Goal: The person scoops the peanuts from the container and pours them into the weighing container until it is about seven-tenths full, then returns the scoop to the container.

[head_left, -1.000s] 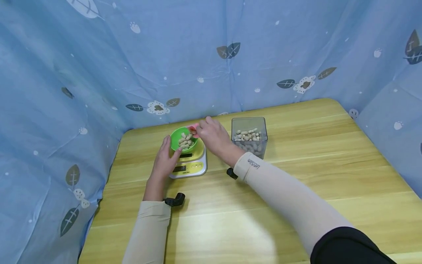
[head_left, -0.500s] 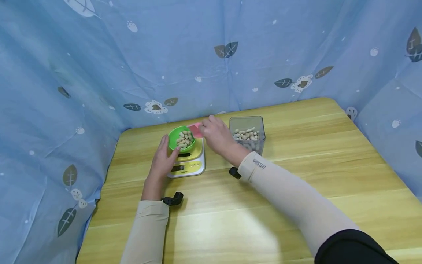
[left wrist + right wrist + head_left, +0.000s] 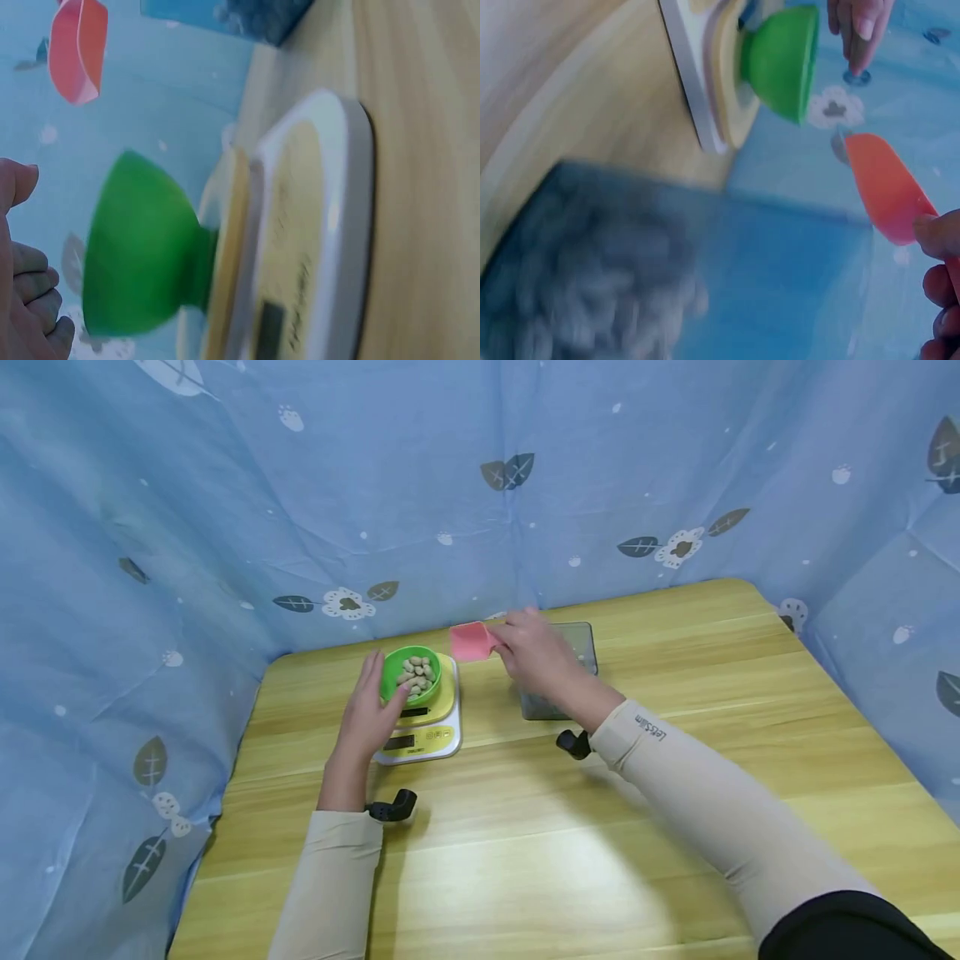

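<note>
My right hand (image 3: 543,656) grips a pink scoop (image 3: 471,642) by its handle, raised above the table between the scale and the clear container. In the right wrist view the scoop (image 3: 889,187) looks empty. A green bowl (image 3: 392,668) holding peanuts (image 3: 417,677) in their shells stands on a yellow and white kitchen scale (image 3: 438,742). Beside the bowl's left side is my left hand (image 3: 367,710), thumb apart from the fingers. The left wrist view shows a gap between this hand (image 3: 30,300) and the bowl (image 3: 142,255).
A clear, grey-tinted square container (image 3: 543,708), partly hidden behind my right hand, stands right of the scale with peanuts (image 3: 600,285) inside. The wooden table (image 3: 480,860) meets a blue patterned curtain (image 3: 435,460) at its back and sides.
The scoop has been drawn away from the bowl, to the right and up, toward the container. My left hand stays beside the bowl. The view has shifted slightly.
</note>
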The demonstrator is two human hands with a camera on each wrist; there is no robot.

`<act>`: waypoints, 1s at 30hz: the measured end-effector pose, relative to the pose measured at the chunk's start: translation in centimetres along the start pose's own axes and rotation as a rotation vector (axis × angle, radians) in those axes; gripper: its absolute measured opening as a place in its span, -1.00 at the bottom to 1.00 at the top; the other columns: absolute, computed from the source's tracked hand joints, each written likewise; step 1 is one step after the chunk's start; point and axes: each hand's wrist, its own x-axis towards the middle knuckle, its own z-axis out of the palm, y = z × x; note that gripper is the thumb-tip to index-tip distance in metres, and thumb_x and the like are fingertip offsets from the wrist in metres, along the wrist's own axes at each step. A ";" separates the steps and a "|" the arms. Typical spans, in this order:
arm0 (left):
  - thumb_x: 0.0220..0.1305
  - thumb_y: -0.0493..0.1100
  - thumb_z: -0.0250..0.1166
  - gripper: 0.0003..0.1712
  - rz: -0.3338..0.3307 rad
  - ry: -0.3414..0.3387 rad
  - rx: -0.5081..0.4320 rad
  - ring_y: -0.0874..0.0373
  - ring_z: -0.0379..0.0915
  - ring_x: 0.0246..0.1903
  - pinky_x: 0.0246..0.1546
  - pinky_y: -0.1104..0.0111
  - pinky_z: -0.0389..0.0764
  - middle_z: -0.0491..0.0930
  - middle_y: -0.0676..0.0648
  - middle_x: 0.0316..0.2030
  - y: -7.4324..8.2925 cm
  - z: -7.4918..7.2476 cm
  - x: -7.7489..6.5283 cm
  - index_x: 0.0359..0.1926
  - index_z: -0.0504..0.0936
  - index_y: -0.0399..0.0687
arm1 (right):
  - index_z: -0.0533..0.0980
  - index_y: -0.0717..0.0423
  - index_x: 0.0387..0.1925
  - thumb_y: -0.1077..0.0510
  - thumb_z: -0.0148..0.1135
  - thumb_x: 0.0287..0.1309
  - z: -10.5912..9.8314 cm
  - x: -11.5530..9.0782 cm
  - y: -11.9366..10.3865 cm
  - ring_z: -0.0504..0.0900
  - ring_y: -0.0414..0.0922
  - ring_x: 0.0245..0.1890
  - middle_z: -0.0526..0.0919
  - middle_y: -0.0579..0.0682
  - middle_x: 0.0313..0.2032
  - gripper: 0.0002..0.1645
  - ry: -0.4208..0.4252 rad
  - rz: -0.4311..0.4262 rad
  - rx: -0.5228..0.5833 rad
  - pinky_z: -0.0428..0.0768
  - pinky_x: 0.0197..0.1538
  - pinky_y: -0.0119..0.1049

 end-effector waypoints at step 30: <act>0.50 0.18 -0.07 -0.19 0.304 -0.221 -0.076 0.21 -0.37 0.54 0.52 0.13 -0.06 -0.33 0.20 0.56 12.2 8.6 2.9 0.58 -0.16 0.06 | 0.73 0.22 -0.17 0.36 0.34 0.07 -4.9 -6.2 7.8 0.36 0.04 -0.51 0.53 0.08 -0.55 -0.76 0.104 -0.088 -0.188 0.37 -0.38 -0.16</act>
